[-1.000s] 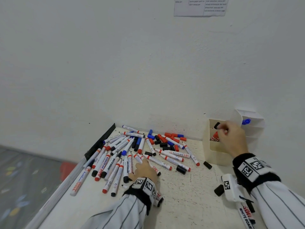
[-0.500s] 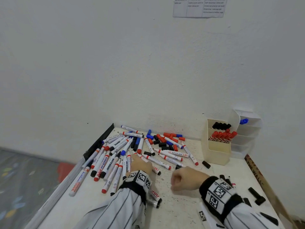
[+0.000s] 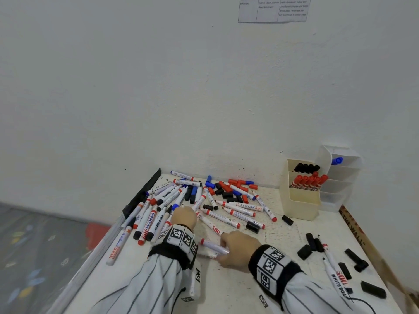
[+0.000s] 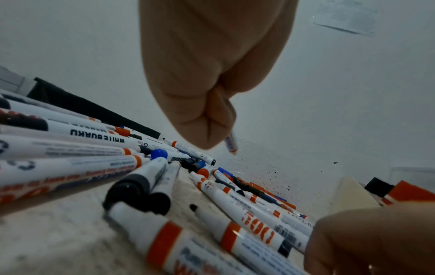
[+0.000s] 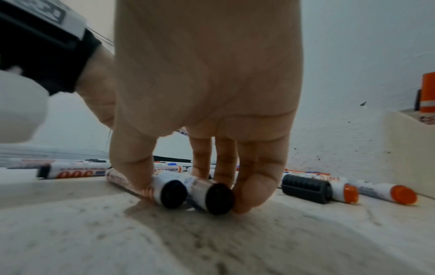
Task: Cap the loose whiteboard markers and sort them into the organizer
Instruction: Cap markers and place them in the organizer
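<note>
Right hand (image 5: 202, 93) of mine pinching two markers (image 5: 169, 188) on table (image 5: 212, 241), left hand (image 4: 207, 74) curled round marker (image 4: 231, 144).

— Where are you working?

— You're in what looks like an office or classroom corner: a plain white wall (image 3: 158, 87) with a printed notice (image 3: 273, 9) stuck high on it.

— What else shows it?

— Your ink-speckled white surface (image 3: 238, 288) carries a heap of whiteboard markers (image 3: 158, 214), loose caps (image 3: 226, 191) and a cream desk organizer (image 3: 299, 207) against the wall.
</note>
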Demonstrator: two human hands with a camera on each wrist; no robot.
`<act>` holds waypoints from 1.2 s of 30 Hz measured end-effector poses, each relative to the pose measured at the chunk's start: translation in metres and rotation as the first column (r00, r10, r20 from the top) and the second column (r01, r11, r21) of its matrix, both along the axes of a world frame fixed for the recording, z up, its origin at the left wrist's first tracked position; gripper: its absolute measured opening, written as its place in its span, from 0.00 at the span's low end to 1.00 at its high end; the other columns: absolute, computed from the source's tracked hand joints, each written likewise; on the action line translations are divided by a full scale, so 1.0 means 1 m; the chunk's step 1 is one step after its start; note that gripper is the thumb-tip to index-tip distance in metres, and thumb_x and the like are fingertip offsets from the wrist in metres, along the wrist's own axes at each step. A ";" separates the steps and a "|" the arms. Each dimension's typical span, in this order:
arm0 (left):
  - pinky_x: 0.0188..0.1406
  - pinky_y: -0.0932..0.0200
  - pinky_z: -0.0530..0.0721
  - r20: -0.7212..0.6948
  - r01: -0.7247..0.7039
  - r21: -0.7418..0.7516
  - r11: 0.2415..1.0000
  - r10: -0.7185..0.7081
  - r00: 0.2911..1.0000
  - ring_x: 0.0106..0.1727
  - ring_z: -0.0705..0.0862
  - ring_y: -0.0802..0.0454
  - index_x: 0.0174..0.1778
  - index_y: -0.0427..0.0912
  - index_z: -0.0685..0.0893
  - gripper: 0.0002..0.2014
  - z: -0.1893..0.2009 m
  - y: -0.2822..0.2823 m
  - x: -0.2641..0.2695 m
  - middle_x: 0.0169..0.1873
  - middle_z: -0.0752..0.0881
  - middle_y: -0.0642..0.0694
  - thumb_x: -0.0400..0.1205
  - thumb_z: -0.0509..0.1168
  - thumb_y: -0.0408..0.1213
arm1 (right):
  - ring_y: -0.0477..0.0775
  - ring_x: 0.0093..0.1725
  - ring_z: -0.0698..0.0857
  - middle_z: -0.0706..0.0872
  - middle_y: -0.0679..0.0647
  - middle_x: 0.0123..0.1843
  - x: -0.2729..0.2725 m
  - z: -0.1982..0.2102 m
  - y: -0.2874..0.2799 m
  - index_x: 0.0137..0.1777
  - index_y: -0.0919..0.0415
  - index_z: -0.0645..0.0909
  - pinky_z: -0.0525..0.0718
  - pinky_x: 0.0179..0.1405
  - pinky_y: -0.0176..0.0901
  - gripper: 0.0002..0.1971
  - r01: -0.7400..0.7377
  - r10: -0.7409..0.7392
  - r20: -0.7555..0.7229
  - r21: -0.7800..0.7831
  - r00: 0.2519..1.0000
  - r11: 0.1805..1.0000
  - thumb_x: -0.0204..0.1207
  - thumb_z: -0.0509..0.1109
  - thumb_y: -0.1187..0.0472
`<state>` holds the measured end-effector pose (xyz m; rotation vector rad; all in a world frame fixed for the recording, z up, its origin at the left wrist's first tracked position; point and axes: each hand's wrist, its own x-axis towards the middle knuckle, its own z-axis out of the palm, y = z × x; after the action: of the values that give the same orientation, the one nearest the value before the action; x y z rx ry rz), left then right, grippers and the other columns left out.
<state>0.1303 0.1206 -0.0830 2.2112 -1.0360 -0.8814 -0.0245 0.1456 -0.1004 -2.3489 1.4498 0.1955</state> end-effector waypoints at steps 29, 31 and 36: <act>0.45 0.56 0.77 -0.164 0.423 -0.089 0.902 -0.432 0.887 0.44 0.79 0.51 0.58 0.40 0.77 0.11 -0.032 0.015 -0.085 0.50 0.84 0.41 0.85 0.52 0.38 | 0.51 0.49 0.77 0.78 0.53 0.54 -0.149 0.000 -0.007 0.46 0.57 0.75 0.78 0.44 0.36 0.05 0.579 -0.575 0.082 -0.033 0.814 0.815 0.75 0.61 0.67; 0.45 0.61 0.73 -0.040 0.466 -0.115 0.877 -0.473 0.880 0.47 0.78 0.53 0.61 0.41 0.77 0.12 -0.034 0.014 -0.084 0.54 0.83 0.43 0.86 0.54 0.37 | 0.52 0.50 0.80 0.78 0.54 0.56 -0.151 0.000 -0.008 0.55 0.57 0.76 0.80 0.46 0.39 0.11 0.602 -0.592 0.202 0.017 0.780 0.799 0.74 0.61 0.67; 0.37 0.65 0.74 0.015 0.486 -0.186 0.854 -0.492 0.870 0.47 0.78 0.55 0.64 0.41 0.76 0.12 -0.034 0.013 -0.086 0.54 0.82 0.46 0.86 0.56 0.36 | 0.53 0.57 0.80 0.77 0.52 0.61 -0.151 -0.006 -0.013 0.58 0.54 0.80 0.83 0.58 0.45 0.14 0.633 -0.602 0.305 -0.006 0.738 0.774 0.75 0.61 0.67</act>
<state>0.0445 0.1332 -0.1168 1.7940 -1.6373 -0.9797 -0.1753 0.1326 -0.1061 -1.7255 2.0210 -0.4024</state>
